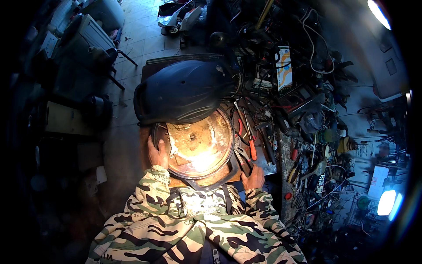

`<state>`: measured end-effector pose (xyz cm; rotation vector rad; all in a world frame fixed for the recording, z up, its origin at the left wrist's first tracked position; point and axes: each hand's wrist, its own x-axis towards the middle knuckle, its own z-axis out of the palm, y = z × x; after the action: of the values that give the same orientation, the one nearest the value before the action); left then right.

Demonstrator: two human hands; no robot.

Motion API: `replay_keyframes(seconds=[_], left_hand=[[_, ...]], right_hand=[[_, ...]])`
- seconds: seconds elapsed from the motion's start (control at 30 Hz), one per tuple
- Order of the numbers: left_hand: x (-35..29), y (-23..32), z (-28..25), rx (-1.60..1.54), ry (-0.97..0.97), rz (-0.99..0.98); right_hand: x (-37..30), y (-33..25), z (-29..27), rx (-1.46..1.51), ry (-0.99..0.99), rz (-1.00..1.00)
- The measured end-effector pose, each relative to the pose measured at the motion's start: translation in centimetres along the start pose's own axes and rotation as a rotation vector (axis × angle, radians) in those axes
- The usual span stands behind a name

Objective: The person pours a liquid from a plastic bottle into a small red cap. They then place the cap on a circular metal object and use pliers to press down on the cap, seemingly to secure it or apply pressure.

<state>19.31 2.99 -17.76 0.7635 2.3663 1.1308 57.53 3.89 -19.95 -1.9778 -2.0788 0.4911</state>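
A round, shallow metal pan (229,145) with a worn, stained inside lies in front of me on the workbench, brightly lit at its near side. My left hand (159,154) grips its left rim, with the thumb over the edge. At the lower right, my right hand (253,177) is closed at the handle ends of a pair of pliers (240,152); part of the grip is hidden. Over the pan's far side rests a large black plastic shell (184,92). A dark curved band (206,185) runs along the pan's near edge.
Right of the pan lie a screwdriver with an orange handle (252,150) and other tools. A multimeter (302,93) and a white-and-orange box (284,68) sit farther back. Cables and loose parts crowd the right side. A chair (115,66) stands at the far left.
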Motion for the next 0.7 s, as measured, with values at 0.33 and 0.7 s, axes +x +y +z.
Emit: replay_keyframes(seconds=[0.33,0.7], left_hand=[[-3.8,-0.9,-4.3,-0.116,-0.089,-0.171],[-4.1,-3.4,-5.4,-0.421,-0.208,-0.327]], right_hand=[[1.4,-7.4,-3.5,0.696,-0.316,0.251],[0.3,-10.6,0.5,1.452,-0.6,0.594]])
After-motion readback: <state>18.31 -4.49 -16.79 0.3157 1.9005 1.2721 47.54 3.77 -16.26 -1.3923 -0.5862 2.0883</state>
